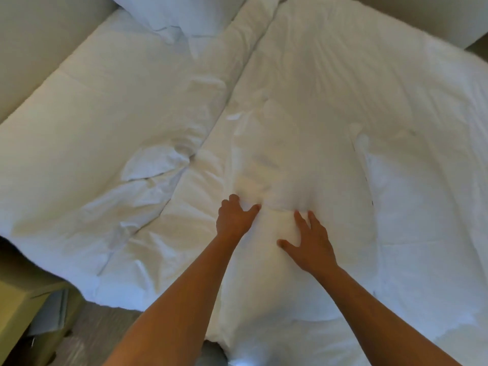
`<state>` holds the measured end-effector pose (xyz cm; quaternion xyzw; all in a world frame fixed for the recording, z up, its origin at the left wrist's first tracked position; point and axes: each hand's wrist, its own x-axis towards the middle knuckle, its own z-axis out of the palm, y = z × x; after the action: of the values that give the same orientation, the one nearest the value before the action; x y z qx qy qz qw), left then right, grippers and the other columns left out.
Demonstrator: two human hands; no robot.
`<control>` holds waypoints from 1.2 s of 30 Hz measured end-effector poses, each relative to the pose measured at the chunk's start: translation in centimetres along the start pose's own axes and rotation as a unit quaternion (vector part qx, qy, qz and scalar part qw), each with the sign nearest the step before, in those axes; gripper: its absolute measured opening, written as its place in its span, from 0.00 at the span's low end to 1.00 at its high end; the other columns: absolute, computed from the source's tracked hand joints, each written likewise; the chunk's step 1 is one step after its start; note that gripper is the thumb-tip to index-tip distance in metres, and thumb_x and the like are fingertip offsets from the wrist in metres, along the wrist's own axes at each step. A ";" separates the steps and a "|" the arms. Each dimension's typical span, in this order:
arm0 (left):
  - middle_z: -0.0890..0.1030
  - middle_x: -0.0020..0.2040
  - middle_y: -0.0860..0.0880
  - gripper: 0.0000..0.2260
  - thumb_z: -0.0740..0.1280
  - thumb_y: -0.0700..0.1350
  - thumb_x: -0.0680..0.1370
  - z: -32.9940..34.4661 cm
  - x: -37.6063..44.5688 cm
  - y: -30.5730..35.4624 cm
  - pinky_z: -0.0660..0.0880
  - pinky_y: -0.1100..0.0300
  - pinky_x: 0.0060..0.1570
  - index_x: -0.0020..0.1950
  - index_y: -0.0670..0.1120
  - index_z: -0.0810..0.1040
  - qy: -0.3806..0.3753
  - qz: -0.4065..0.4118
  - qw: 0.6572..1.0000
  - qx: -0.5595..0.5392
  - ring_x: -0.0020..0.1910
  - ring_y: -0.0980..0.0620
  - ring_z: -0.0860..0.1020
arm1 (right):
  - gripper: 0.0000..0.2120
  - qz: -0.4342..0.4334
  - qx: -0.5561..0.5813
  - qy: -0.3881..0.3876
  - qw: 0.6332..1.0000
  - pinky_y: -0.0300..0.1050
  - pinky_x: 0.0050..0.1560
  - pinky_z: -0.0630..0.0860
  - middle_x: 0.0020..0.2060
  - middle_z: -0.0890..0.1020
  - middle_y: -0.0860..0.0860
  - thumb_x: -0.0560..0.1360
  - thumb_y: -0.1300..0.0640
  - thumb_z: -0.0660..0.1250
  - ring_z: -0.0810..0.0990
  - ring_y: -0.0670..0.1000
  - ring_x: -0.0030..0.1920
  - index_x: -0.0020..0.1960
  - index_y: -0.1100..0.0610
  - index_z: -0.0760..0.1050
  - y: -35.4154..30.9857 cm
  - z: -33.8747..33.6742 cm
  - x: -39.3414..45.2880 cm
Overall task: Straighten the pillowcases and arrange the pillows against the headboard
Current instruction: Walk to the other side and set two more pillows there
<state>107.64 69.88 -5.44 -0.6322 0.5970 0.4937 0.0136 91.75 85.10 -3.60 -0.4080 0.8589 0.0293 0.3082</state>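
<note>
A white pillow (285, 159) in a wrinkled pillowcase lies in front of me on the bed, its long side running away from me. My left hand (233, 216) presses on the near part of it with fingers curled into the fabric. My right hand (310, 241) lies flat on the case beside it, fingers spread. A second white pillow (174, 14) rests at the top left against the beige headboard (34, 43). Whether my left hand pinches the cloth or only pushes it is unclear.
The bed is covered in a rumpled white sheet (105, 143) with folds at the left. A yellowish nightstand (29, 307) stands at the lower left beside the bed, over grey carpet (87, 336). More white bedding (422, 180) spreads to the right.
</note>
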 end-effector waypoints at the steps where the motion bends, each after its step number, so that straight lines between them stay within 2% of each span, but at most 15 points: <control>1: 0.73 0.68 0.42 0.40 0.68 0.70 0.72 0.5 0.8 -0.6 0.75 0.43 0.65 0.75 0.45 0.66 -0.011 -0.014 1.000 0.003 0.68 0.40 0.75 | 0.49 0.004 -0.002 0.002 1.000 0.59 0.75 0.67 0.85 0.46 0.51 0.73 0.27 0.65 0.53 0.59 0.82 0.85 0.44 0.46 -0.1 0.4 0.5; 4: 0.74 0.69 0.40 0.48 0.69 0.72 0.70 1.9 2.5 -1.9 0.74 0.43 0.67 0.79 0.44 0.60 -0.033 -0.050 0.998 -0.024 0.69 0.38 0.74 | 0.49 0.010 -0.001 0.005 1.000 0.59 0.73 0.69 0.85 0.46 0.51 0.73 0.27 0.66 0.53 0.59 0.82 0.84 0.43 0.47 -0.2 1.4 1.9; 6: 0.75 0.68 0.40 0.47 0.71 0.70 0.70 2.6 3.2 -2.5 0.74 0.44 0.66 0.78 0.43 0.61 -0.027 -0.055 0.997 -0.044 0.68 0.38 0.75 | 0.48 0.010 0.000 0.010 1.000 0.59 0.72 0.69 0.85 0.46 0.50 0.73 0.27 0.65 0.53 0.58 0.82 0.84 0.42 0.47 -0.1 1.9 2.4; 9: 0.77 0.65 0.41 0.40 0.72 0.65 0.73 3.6 3.6 -2.7 0.75 0.45 0.64 0.74 0.43 0.64 0.000 -0.041 0.995 -0.089 0.65 0.40 0.76 | 0.48 0.008 -0.007 0.019 1.000 0.58 0.71 0.70 0.85 0.43 0.48 0.74 0.27 0.64 0.51 0.57 0.82 0.84 0.41 0.44 0.1 2.6 2.7; 11: 0.79 0.60 0.43 0.32 0.71 0.62 0.76 4.4 3.2 -2.8 0.77 0.45 0.60 0.70 0.44 0.66 0.011 -0.019 0.994 -0.110 0.60 0.40 0.79 | 0.48 0.002 -0.009 0.025 1.000 0.59 0.72 0.69 0.85 0.43 0.49 0.75 0.28 0.63 0.50 0.58 0.83 0.84 0.41 0.43 0.2 3.0 2.5; 14: 0.82 0.53 0.44 0.21 0.67 0.57 0.79 5.1 2.4 -2.6 0.79 0.47 0.52 0.63 0.45 0.69 0.031 0.002 0.994 -0.109 0.53 0.40 0.81 | 0.48 -0.007 -0.003 0.027 1.000 0.60 0.77 0.64 0.84 0.41 0.52 0.76 0.29 0.63 0.49 0.61 0.83 0.85 0.44 0.42 0.2 3.5 2.2; 17: 0.82 0.50 0.44 0.11 0.66 0.49 0.80 4.5 1.9 -2.2 0.76 0.51 0.48 0.56 0.42 0.75 0.038 0.020 0.990 -0.131 0.51 0.42 0.80 | 0.48 -0.012 -0.001 0.024 1.000 0.61 0.79 0.60 0.84 0.39 0.53 0.77 0.30 0.63 0.47 0.61 0.83 0.85 0.45 0.41 0.3 3.2 1.6; 22: 0.82 0.44 0.44 0.05 0.65 0.40 0.76 1.2 -1.3 -0.8 0.74 0.55 0.42 0.47 0.39 0.78 0.034 0.065 0.989 -0.125 0.45 0.42 0.80 | 0.52 -0.047 -0.024 0.002 0.999 0.66 0.76 0.65 0.83 0.36 0.53 0.73 0.27 0.64 0.45 0.61 0.83 0.84 0.42 0.36 0.1 1.9 -1.6; 25: 0.84 0.45 0.42 0.08 0.64 0.40 0.75 -0.3 -5.1 1.7 0.78 0.51 0.45 0.49 0.38 0.81 0.030 0.096 0.988 -0.116 0.45 0.43 0.81 | 0.55 -0.067 -0.012 0.005 0.998 0.63 0.75 0.67 0.84 0.37 0.54 0.72 0.26 0.65 0.47 0.62 0.83 0.83 0.41 0.33 0.4 0.4 -4.2; 28: 0.83 0.42 0.40 0.08 0.64 0.40 0.75 -1.8 -9.4 5.0 0.78 0.51 0.41 0.47 0.37 0.80 0.019 0.147 0.986 -0.074 0.43 0.40 0.81 | 0.56 -0.082 0.031 0.028 0.996 0.59 0.74 0.68 0.84 0.39 0.52 0.70 0.22 0.63 0.51 0.61 0.83 0.81 0.38 0.30 1.1 -1.8 -6.6; 30: 0.83 0.44 0.37 0.10 0.64 0.40 0.75 -3.3 -12.2 7.4 0.78 0.47 0.40 0.49 0.34 0.79 0.011 0.176 0.983 -0.045 0.43 0.38 0.81 | 0.56 -0.088 0.067 0.048 0.993 0.59 0.72 0.70 0.84 0.41 0.50 0.67 0.19 0.61 0.55 0.60 0.82 0.80 0.36 0.29 1.2 -3.2 -8.5; 33: 0.84 0.44 0.38 0.09 0.64 0.40 0.74 -6.2 -16.5 10.7 0.76 0.51 0.37 0.49 0.37 0.81 -0.008 0.221 0.975 0.011 0.41 0.41 0.83 | 0.57 -0.093 0.102 0.102 0.985 0.58 0.67 0.74 0.84 0.47 0.50 0.63 0.14 0.54 0.63 0.59 0.79 0.80 0.36 0.31 0.2 -4.3 -11.5; 36: 0.84 0.40 0.40 0.08 0.65 0.39 0.74 -9.4 -20.3 12.9 0.75 0.52 0.35 0.46 0.36 0.81 -0.010 0.264 0.960 0.089 0.37 0.43 0.81 | 0.57 -0.120 0.125 0.120 0.978 0.57 0.64 0.77 0.84 0.51 0.49 0.62 0.12 0.50 0.68 0.56 0.77 0.81 0.39 0.36 -1.8 -4.8 -14.5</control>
<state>107.46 75.53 19.75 -0.4434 0.7840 0.4308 -0.0552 97.49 92.34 8.67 -0.4666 0.8315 -0.1646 0.2527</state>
